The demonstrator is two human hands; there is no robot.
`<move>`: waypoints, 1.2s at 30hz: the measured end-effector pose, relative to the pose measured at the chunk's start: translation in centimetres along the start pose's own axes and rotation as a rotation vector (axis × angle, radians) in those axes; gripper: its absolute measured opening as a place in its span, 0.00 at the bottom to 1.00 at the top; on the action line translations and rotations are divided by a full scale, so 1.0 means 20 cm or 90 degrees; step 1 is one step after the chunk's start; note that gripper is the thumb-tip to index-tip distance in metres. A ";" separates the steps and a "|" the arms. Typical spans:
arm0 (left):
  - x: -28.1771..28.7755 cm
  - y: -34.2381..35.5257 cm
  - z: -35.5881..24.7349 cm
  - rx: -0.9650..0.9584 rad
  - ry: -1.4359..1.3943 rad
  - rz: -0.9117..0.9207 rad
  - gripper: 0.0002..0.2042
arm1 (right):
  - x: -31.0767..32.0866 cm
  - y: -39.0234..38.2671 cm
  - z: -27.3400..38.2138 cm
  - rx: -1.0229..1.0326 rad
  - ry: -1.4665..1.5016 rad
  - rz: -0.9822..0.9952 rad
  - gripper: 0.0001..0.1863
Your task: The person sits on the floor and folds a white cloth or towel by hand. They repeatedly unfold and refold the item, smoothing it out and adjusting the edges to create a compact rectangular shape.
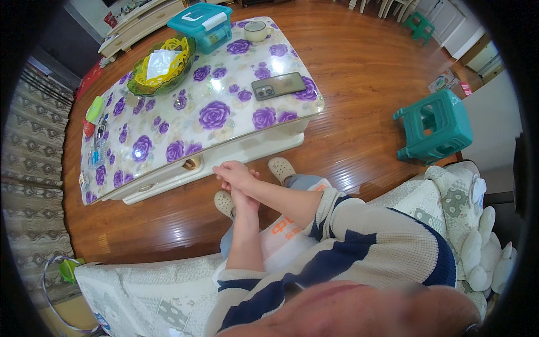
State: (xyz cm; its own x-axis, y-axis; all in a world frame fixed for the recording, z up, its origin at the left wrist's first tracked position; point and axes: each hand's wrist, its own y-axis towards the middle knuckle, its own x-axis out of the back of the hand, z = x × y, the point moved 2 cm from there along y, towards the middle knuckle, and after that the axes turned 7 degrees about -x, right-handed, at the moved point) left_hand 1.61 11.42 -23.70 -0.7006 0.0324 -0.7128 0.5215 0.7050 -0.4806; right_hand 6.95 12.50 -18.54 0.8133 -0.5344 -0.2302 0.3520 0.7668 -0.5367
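My right hand (233, 173) lies over my left hand (246, 201), and the two are clasped together just off the near edge of the coffee table. Both are closed, with the fingers folded round each other. Part of the left hand's fingers is hidden under the right. No object shows between them. Below my forearms, a white plastic bag (289, 247) with orange print lies across my lap. The coffee table (185, 121), with a purple-flowered cover, stands before my hands. A phone (279, 86) rests near its right end.
On the table's far side are a cream mug (256, 31), a teal lidded box (203, 28) and a green bowl (188, 67) with a yellow basket (178, 55) inside. Small items lie at its left end. A green plastic stool (438, 126) stands right; a quilted sofa (151, 286) is beneath me.
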 end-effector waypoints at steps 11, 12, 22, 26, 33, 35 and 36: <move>-0.04 -0.02 -0.02 -0.001 0.051 0.035 0.06 | -0.01 -0.03 0.04 -0.004 -0.067 -0.043 0.16; -0.05 -0.03 -0.02 -0.008 0.060 0.017 0.07 | -0.01 -0.04 0.04 -0.005 -0.079 -0.052 0.16; -0.08 -0.06 -0.03 0.020 0.094 0.001 0.13 | -0.01 -0.05 0.06 0.014 -0.036 -0.043 0.16; -0.07 -0.05 -0.02 0.034 0.081 -0.002 0.13 | -0.01 -0.04 0.05 0.032 0.012 -0.025 0.16; -0.09 -0.07 -0.03 0.019 0.074 0.000 0.13 | -0.01 -0.05 0.07 0.022 0.000 -0.026 0.18; -0.08 -0.06 -0.03 0.020 0.084 0.001 0.13 | -0.01 -0.04 0.06 0.033 -0.007 -0.022 0.18; -0.09 -0.07 -0.03 0.025 0.079 0.000 0.13 | -0.01 -0.04 0.06 0.038 -0.010 -0.018 0.18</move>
State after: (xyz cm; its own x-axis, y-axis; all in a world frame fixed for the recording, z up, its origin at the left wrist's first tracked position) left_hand 1.83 10.80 -21.56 -0.7542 0.1224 -0.6451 0.5387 0.6771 -0.5014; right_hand 7.12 12.36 -17.02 0.8100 -0.5505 -0.2023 0.4011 0.7716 -0.4938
